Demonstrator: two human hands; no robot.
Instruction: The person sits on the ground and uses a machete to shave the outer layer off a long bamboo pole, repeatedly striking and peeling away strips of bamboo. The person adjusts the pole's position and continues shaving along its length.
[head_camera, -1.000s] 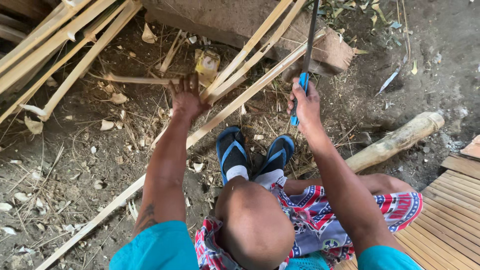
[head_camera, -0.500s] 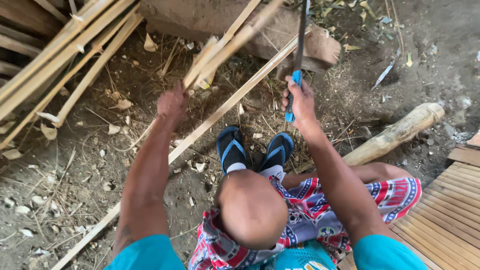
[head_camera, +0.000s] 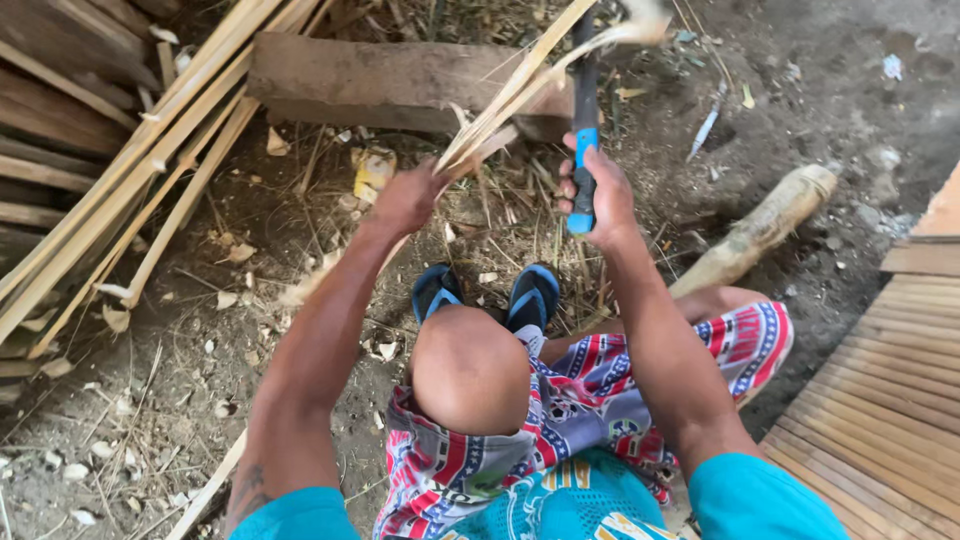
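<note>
— Bare dirt ground (head_camera: 150, 400) fills most of the view, strewn with chips and dry shavings. What is the person's left hand doing?

— The left hand (head_camera: 408, 196) is fisted around a bamboo strip (head_camera: 490, 125), its grip pressed tight on the wood. The strip rises from the fist toward the top edge of the view, and its upper end is frayed and blurred.

— And the right hand?

— The right hand (head_camera: 598, 195) is clenched on the blue handle of a blade tool (head_camera: 584, 110), grip closed fully round it. The dark blade stands upright, just beside the strip near the top of the view; I cannot tell whether they touch.

— What lies behind the hands?

— A wooden block (head_camera: 390, 85) lies flat on the ground, and the strip crosses over it. At the left edge lean many long bamboo slats (head_camera: 150, 160), stacked at a slant against darker planks.

— Anything near the feet?

— 2 blue sandals (head_camera: 485, 292) sit side by side below the hands, soles on the dirt. A short log (head_camera: 760, 232) lies on the ground to the right of the right forearm, and a slatted bamboo panel (head_camera: 880, 390) fills the lower right corner. The person wears patterned shorts (head_camera: 590, 400) in red, white and blue.
</note>
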